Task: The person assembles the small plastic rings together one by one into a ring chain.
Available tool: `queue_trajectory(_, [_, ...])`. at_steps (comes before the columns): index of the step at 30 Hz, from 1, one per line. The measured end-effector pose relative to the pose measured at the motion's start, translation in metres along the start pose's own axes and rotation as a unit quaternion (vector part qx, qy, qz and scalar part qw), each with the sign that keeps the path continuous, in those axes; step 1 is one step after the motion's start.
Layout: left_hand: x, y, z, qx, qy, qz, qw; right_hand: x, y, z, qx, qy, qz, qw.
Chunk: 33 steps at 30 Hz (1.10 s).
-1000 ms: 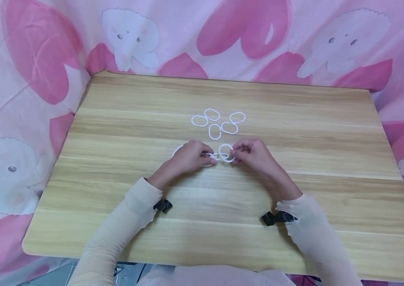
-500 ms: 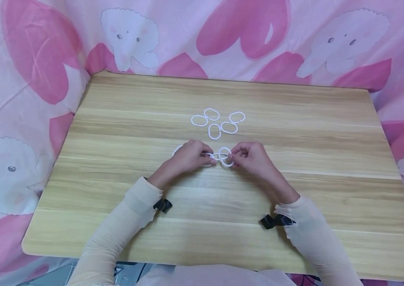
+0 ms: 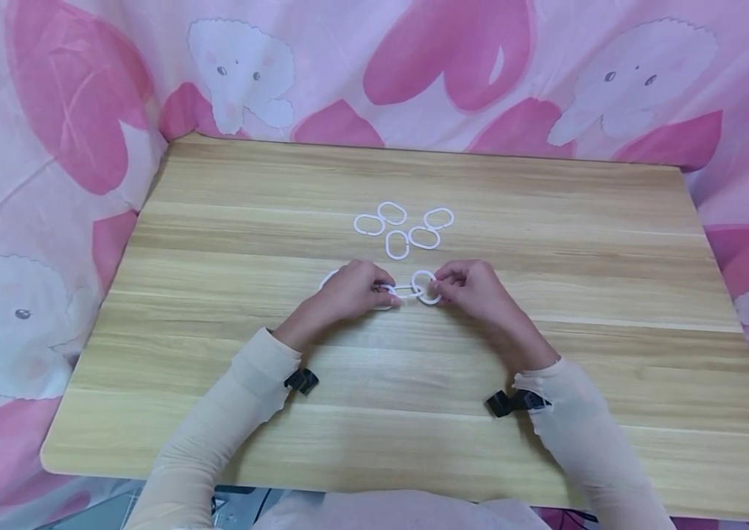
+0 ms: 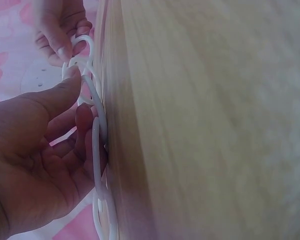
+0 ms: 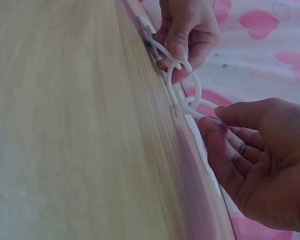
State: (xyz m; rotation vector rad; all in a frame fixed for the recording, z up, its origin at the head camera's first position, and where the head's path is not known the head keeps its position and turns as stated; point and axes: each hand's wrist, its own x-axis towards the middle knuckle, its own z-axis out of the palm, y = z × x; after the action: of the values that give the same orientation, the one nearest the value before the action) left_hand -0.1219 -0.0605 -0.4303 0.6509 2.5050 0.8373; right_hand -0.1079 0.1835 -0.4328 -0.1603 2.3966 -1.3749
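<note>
White oval plastic links hang together in a short chain between the two hands. My left hand (image 3: 356, 289) pinches one chain link between thumb and fingers, covering part of the chain. At its far side a further link (image 3: 328, 277) peeks out, and the left wrist view shows chain links (image 4: 96, 155) trailing below the fingers. My right hand (image 3: 472, 287) pinches the end link (image 3: 423, 271) by its right side, holding it upright. That end link loops through the middle link (image 5: 170, 90), which stretches across toward the left thumb.
Several loose white links (image 3: 397, 258) lie in a loose cluster on the wooden table (image 3: 546, 221), beyond the hands. A pink and white patterned curtain (image 3: 328, 44) hangs around the table's back and sides.
My right hand dipped slightly toward the body, then rose and shifted right with the end link, leaving the middle link more drawn out. The left hand stayed in place.
</note>
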Motion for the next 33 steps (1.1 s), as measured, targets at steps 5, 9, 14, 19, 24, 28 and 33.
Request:
queue_trajectory(5, [0.0,-0.001,0.0,-0.001,0.004,0.003,1.0,0.003,0.005,-0.004,-0.008,-0.01,-0.005,0.9999])
queue_trajectory(9, [-0.001,-0.004,0.0,-0.005,0.011,0.005,0.9999,0.006,0.005,-0.004,-0.033,-0.016,-0.013,0.9992])
queue_trajectory(14, [-0.002,-0.006,-0.002,0.0,0.016,0.009,0.9998,0.01,0.005,-0.002,-0.046,-0.02,-0.029,0.9983])
queue_trajectory(19, [-0.002,-0.009,-0.005,0.01,0.015,-0.002,0.9998,0.014,0.006,-0.001,-0.057,-0.005,-0.053,0.9969])
queue_trajectory(24, [-0.001,-0.01,-0.008,0.009,0.009,0.002,0.9999,0.019,0.007,0.001,-0.046,0.014,-0.054,0.9974])
queue_trajectory(28, [-0.001,-0.01,-0.012,0.014,-0.004,0.015,0.9998,0.021,0.007,0.002,-0.037,0.028,-0.048,0.9977])
queue_trajectory(33, [0.001,-0.008,-0.017,0.012,-0.02,0.009,0.9997,0.022,0.008,0.002,-0.027,0.029,-0.045,0.9982])
